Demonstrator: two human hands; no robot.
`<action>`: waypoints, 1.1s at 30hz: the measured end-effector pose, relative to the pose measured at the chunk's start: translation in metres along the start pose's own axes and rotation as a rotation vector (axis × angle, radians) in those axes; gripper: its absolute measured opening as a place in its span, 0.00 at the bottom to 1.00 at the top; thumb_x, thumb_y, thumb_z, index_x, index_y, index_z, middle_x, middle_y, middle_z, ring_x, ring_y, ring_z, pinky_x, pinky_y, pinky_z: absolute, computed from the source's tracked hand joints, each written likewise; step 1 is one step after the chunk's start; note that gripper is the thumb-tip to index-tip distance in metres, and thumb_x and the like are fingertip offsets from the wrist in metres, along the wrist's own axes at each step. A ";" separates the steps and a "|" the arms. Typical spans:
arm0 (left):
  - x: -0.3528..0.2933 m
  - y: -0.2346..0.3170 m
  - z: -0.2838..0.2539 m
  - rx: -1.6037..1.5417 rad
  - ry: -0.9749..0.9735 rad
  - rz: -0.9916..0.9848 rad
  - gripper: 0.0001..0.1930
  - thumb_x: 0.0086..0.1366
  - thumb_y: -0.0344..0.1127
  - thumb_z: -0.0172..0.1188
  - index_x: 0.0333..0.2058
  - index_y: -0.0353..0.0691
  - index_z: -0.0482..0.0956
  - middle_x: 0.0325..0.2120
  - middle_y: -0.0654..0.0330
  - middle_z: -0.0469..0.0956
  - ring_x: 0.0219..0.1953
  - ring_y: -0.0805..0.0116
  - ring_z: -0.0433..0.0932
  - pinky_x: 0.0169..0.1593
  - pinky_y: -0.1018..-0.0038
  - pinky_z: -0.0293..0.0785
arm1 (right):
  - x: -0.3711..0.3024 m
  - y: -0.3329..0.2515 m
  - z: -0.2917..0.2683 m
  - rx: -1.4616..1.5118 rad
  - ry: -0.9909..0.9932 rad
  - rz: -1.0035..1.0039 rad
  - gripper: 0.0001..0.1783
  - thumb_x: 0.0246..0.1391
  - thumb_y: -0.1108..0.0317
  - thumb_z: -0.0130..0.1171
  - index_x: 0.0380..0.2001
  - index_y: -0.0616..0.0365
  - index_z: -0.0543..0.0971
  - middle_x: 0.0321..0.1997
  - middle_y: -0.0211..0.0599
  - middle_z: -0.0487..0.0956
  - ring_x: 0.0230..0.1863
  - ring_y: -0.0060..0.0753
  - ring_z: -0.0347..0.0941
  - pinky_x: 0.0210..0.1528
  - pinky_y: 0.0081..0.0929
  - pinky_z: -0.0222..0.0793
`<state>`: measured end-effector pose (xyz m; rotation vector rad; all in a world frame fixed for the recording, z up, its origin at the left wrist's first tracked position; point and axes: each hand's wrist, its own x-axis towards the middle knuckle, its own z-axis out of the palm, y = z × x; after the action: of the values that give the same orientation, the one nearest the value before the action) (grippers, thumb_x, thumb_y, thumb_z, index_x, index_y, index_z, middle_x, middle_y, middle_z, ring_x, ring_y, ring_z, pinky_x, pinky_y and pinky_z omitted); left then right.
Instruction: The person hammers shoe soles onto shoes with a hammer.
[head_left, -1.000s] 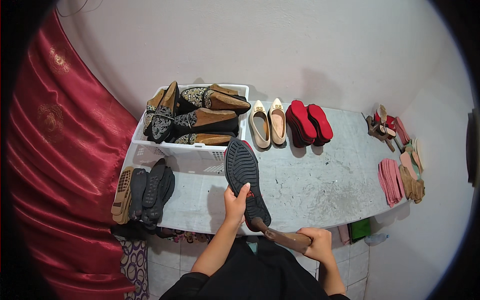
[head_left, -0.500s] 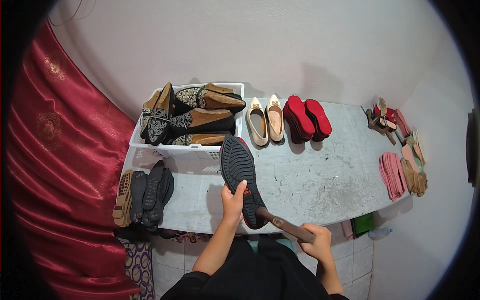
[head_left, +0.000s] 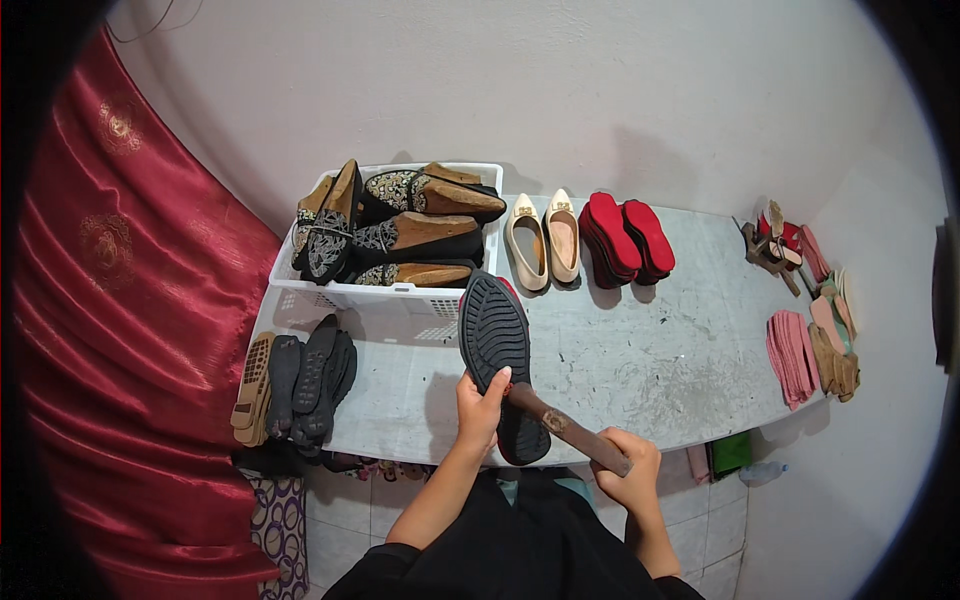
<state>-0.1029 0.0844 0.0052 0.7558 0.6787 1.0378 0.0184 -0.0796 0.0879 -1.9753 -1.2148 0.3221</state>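
My left hand (head_left: 482, 412) grips a black ridged shoe sole (head_left: 495, 330) near its middle, thumb on the tread side. The sole is held tread up over the table's front edge, and a strip of red shows along its rim. In my right hand (head_left: 630, 468) is a hammer (head_left: 568, 428), fist closed round its brown wooden handle. The hammer's far end lies over the narrow middle of the sole, close to my left thumb; whether it touches cannot be told. Its head is hard to make out.
A white basket (head_left: 400, 292) holds patterned shoes on wooden lasts. Beside it stand cream pumps (head_left: 527, 245) and stacked red insoles (head_left: 612, 240). More soles (head_left: 318, 385) lie at the left, pink pieces (head_left: 792, 360) at the right. A red curtain (head_left: 130, 350) hangs left.
The hammer's far end has moved from the heel of the sole up to its narrow middle. My right hand has shifted slightly up. The whole view has drifted a little.
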 end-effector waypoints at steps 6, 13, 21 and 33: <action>0.001 -0.002 -0.003 0.035 -0.024 -0.008 0.12 0.58 0.29 0.58 0.41 0.33 0.72 0.36 0.61 0.76 0.37 0.76 0.74 0.44 0.78 0.69 | 0.006 0.001 0.006 -0.067 0.042 -0.004 0.10 0.28 0.70 0.59 0.22 0.52 0.78 0.21 0.35 0.76 0.24 0.43 0.73 0.24 0.30 0.64; -0.015 0.013 0.019 -0.018 -0.027 0.045 0.11 0.59 0.28 0.57 0.40 0.31 0.71 0.34 0.59 0.76 0.31 0.73 0.76 0.35 0.76 0.75 | 0.023 -0.010 0.005 -0.048 0.197 -0.025 0.08 0.29 0.76 0.55 0.21 0.56 0.76 0.16 0.38 0.72 0.19 0.41 0.71 0.24 0.26 0.63; -0.023 0.008 0.016 0.129 -0.164 -0.060 0.10 0.58 0.30 0.59 0.38 0.34 0.72 0.28 0.65 0.75 0.28 0.80 0.71 0.33 0.81 0.70 | 0.043 -0.028 -0.005 -0.078 0.221 -0.062 0.09 0.30 0.77 0.55 0.22 0.57 0.75 0.17 0.41 0.71 0.20 0.44 0.72 0.24 0.26 0.64; -0.028 0.005 0.019 0.226 -0.202 -0.006 0.12 0.57 0.34 0.61 0.36 0.35 0.72 0.24 0.67 0.73 0.26 0.80 0.71 0.31 0.83 0.68 | 0.061 -0.014 0.006 0.025 0.411 -0.074 0.11 0.29 0.75 0.57 0.24 0.51 0.76 0.19 0.39 0.73 0.23 0.47 0.71 0.24 0.32 0.63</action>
<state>-0.1005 0.0557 0.0236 1.0395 0.6291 0.8734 0.0367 -0.0222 0.1049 -1.8524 -1.0060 -0.1040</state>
